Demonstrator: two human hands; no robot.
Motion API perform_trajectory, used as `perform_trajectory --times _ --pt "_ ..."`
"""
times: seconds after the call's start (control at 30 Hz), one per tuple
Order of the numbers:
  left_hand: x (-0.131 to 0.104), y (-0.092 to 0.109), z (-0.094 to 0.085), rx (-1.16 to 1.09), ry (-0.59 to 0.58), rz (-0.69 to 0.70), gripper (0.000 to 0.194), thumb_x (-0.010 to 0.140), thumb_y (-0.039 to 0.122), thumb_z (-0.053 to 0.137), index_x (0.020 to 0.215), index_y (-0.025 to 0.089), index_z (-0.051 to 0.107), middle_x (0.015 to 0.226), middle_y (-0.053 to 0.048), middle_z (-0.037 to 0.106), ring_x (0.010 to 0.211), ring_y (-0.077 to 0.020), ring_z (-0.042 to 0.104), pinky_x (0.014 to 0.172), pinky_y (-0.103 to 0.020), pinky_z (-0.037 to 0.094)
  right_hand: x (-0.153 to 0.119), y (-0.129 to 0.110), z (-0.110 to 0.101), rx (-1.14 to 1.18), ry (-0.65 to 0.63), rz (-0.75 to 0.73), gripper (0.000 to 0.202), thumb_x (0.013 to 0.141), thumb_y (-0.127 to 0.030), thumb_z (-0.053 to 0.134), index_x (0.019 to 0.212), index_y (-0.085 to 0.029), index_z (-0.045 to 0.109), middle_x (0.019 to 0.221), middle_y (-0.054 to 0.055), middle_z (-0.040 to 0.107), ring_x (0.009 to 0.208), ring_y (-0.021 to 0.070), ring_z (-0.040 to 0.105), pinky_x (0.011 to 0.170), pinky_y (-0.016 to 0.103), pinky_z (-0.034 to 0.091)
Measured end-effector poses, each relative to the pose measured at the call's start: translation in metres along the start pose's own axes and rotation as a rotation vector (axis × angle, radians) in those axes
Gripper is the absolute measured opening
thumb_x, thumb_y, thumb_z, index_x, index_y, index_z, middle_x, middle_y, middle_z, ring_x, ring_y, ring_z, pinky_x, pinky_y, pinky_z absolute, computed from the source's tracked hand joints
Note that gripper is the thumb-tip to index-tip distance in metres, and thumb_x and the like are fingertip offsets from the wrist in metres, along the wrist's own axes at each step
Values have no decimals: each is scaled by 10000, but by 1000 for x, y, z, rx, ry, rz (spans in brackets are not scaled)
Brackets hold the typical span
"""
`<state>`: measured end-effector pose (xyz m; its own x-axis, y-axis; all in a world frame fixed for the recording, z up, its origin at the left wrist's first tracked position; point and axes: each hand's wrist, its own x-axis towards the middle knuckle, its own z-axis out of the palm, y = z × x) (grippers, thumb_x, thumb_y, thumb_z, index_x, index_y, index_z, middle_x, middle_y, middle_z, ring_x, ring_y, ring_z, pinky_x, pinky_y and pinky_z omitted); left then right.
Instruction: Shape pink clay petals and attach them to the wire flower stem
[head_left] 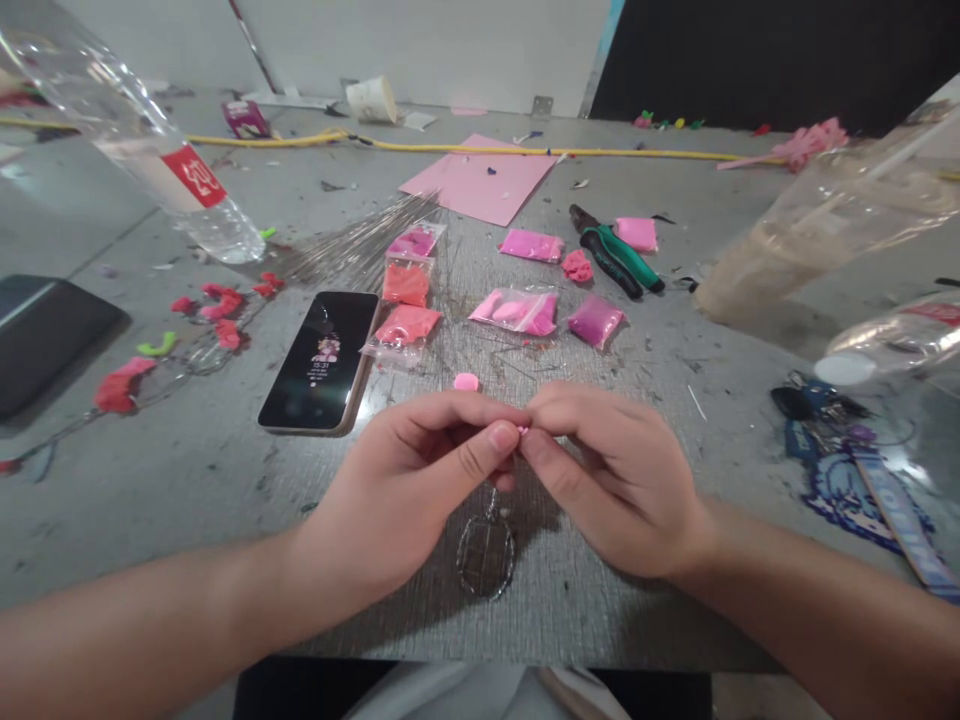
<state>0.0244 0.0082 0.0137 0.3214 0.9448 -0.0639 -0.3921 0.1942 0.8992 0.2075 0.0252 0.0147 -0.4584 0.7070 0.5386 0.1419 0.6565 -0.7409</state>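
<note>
Pink clay piece [523, 430] pinched between left hand [420, 465] and right hand [619, 475], fingertips closed; wire loop [460, 552] below bare, shaping seemingly unfinished.

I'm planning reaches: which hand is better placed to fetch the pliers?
Likely the right hand: the pliers lie beyond it, while the left hand is farther. Both seem to pinch a small pink piece.

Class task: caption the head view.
Left hand and right hand pinch a tiny pink bit near a twisted wire ring.
</note>
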Motion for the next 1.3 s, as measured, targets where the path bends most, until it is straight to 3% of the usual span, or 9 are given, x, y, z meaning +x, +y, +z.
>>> perform_trajectory --times 0.3,0.77,1.0,1.3 --pt "1 2 -3 170 13 72 94 910 191 769 916 251 841 836 -4 731 771 -93 646 726 -173 555 -2 2 2 -69 42 26 160 983 -144 561 841 -204 604 722 24 686 662 140 604 621 293 498" --pt "-1 9 -7 338 -140 178 181 940 179 710 1008 273 849 897 -52 668 847 -167 642 771 -305 537 -1 -2 -4 -27 19 -16 153 937 -172 621 800 -227 581 652 -14 608 580 117 544 539 255 466" --pt "-2 10 -9 331 -110 212 194 903 140 739 978 277 854 854 -38 615 806 -147 583 690 -267 498 -2 -2 -4 -23 55 7 173 928 -147 647 782 -214 583 649 -23 593 576 99 516 544 240 456" --pt "-1 11 -9 332 -100 189 157 895 128 750 930 256 834 834 -23 629 785 -133 582 696 -257 497 0 -2 -5 -19 34 -10 172 918 -145 643 780 -215 569 652 -18 600 575 105 528 547 248 456"
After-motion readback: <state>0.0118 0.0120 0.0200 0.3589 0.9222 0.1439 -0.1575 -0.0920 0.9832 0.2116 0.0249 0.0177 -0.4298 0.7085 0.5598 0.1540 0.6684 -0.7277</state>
